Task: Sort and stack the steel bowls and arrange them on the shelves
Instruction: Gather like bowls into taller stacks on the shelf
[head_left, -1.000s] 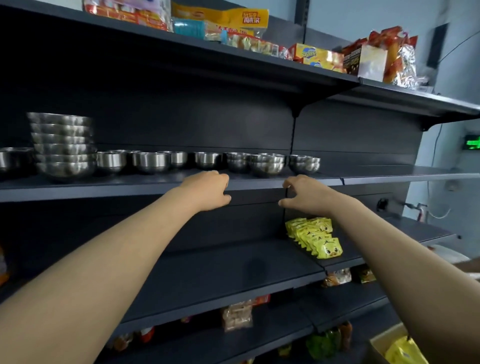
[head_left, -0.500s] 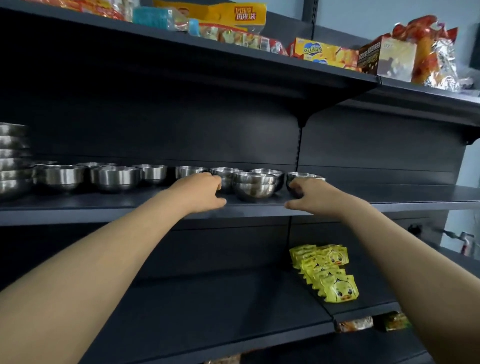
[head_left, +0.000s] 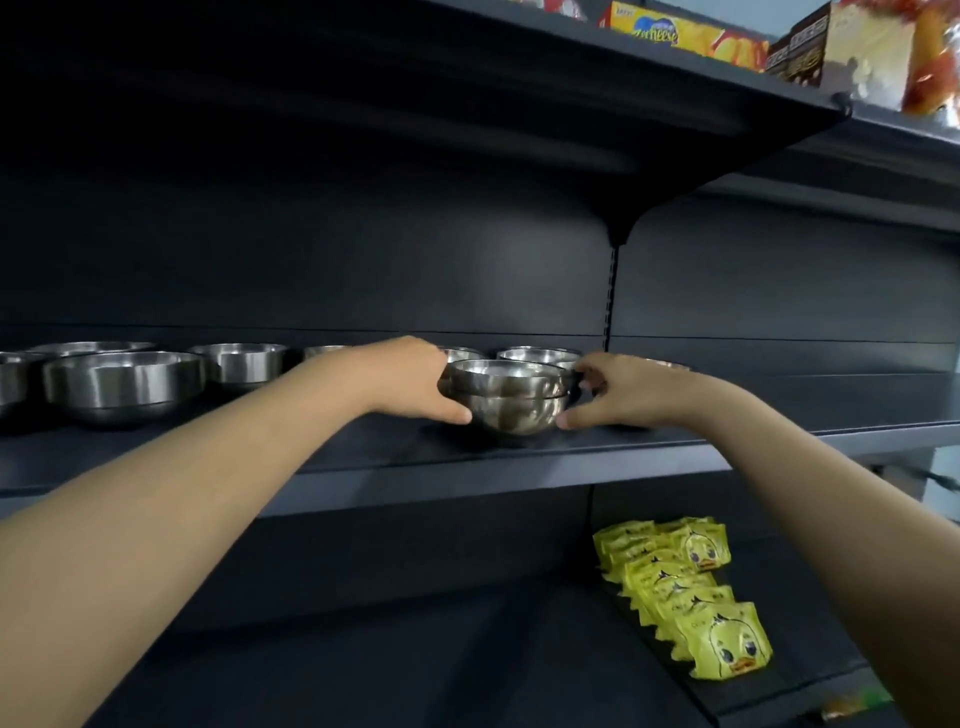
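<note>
Change: half a second ago your left hand (head_left: 415, 382) sat short of the stacked pair (head_left: 511, 402) and your right hand (head_left: 623, 397) was on the bowl right of it. Now both clamp the pair.
Grip: thumbs low on the front wall. Right fingers curl over the rim, left fingers are hidden behind.
Pair: two nested steel bowls, polished, round-bottomed, rims just apart.
Seat: on the dark matte shelf (head_left: 519, 470); can't tell if lifted.
Behind grip: more steel bowls (head_left: 540, 356), touching range.
Left of grip: loose bowls (head_left: 124, 384), wider, straight-walled.
Below right: yellow duck packets (head_left: 717, 644), glossy, overlapped in a row.
</note>
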